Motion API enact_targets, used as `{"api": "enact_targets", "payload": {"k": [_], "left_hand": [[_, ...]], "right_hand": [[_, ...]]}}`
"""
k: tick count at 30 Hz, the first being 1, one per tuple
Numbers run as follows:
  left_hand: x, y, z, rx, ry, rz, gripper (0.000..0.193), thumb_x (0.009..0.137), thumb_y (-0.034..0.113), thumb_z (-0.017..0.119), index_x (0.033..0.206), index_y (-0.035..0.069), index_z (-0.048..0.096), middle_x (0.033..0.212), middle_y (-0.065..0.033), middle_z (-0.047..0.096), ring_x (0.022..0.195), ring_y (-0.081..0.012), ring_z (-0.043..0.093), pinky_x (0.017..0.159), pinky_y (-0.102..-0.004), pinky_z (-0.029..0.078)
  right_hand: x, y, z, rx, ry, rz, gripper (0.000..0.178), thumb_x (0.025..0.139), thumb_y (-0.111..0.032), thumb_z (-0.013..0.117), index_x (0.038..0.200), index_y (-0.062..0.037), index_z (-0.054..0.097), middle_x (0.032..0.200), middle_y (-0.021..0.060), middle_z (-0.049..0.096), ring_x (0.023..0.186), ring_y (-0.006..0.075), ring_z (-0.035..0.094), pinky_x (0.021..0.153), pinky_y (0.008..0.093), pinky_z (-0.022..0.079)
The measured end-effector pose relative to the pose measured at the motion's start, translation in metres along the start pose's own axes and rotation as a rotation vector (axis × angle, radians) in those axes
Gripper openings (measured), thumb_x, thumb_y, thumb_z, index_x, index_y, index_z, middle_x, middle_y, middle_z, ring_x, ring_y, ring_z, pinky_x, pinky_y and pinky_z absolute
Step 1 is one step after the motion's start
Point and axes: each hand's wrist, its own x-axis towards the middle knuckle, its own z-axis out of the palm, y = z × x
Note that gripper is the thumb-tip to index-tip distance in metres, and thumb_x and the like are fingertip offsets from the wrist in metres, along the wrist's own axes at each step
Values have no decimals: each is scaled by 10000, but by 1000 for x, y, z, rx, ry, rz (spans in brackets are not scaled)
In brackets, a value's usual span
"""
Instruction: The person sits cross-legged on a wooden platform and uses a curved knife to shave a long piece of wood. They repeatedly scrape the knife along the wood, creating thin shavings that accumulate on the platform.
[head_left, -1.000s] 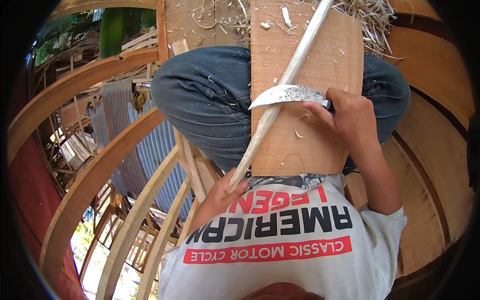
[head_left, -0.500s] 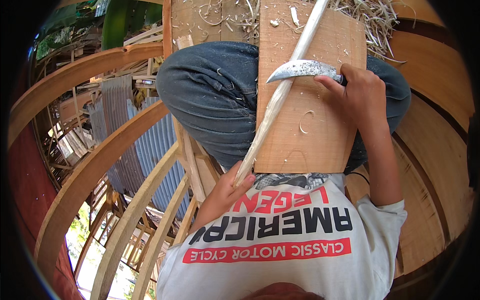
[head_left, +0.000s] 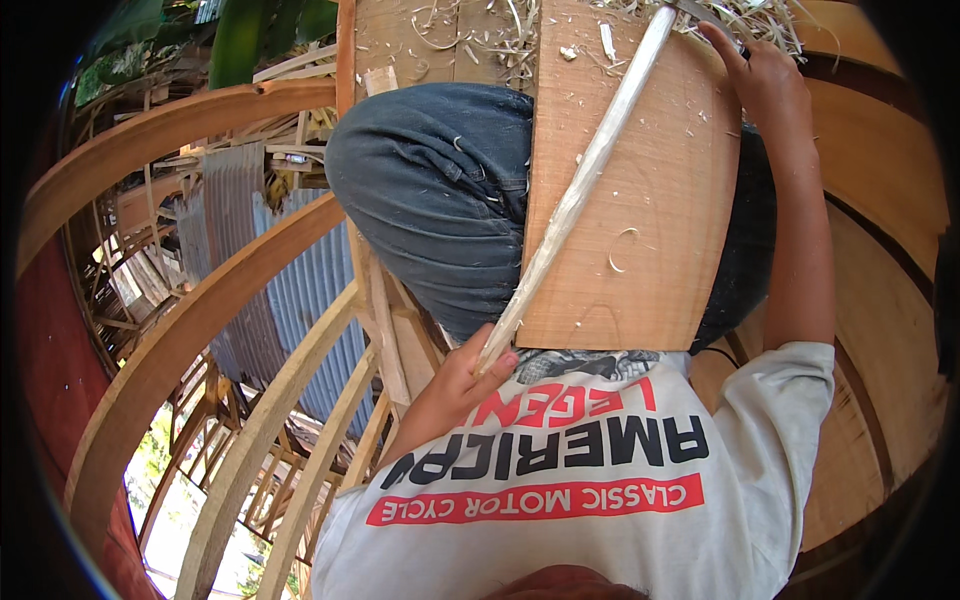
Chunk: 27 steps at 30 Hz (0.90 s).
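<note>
My left hand [head_left: 462, 385] is closed around the near end of a pale, whittled wooden stick [head_left: 592, 165] close to my shirt. The stick runs slantwise over a flat wooden board [head_left: 660, 230] laid across my lap. Out past the board's far right corner, my right hand [head_left: 770, 85] grips a curved knife, its blade [head_left: 690, 8] at the stick's far end. The top edge of the picture cuts off part of the blade, and the fingers mostly cover the handle. A thin curled shaving [head_left: 620, 262] and small chips lie on the board.
My bent leg in blue jeans [head_left: 430, 200] flanks the board on the left. Beyond it are floor planks [head_left: 400, 50] strewn with shavings. Curved wooden ribs [head_left: 190, 310] stand at the left, with corrugated metal sheets [head_left: 318, 310] behind them. More curved planks [head_left: 880, 200] rise at the right.
My right hand and the knife have moved away from me along the stick, from above the board to the stick's far end. The left hand keeps its hold.
</note>
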Motion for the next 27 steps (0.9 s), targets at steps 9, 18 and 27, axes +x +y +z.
{"api": "enact_targets", "payload": {"k": [9,18,27], "left_hand": [[3,-4,1,-15,36,35,426,976,240,503,1292,-38,437,828,30,488,742,-43,433,677,-199,362],[7,2,2,-18,31,90,369,979,237,499,1239,-22,467,806,33,482,704,-40,428,632,-197,363],[-6,-6,-9,-202,-26,-61,201,980,238,506,983,37,507,713,26,457,658,-54,419,590,-213,372]], "right_hand": [[22,-17,-8,-44,320,-125,720,851,-639,493,813,57,674,864,259,661,878,411,632,756,478,504],[56,7,-11,-198,205,-104,721,849,-664,475,748,15,694,787,234,665,793,376,652,715,451,520],[-8,19,-40,685,-385,-93,436,917,-454,555,951,-25,625,567,12,496,429,74,483,372,251,391]]}}
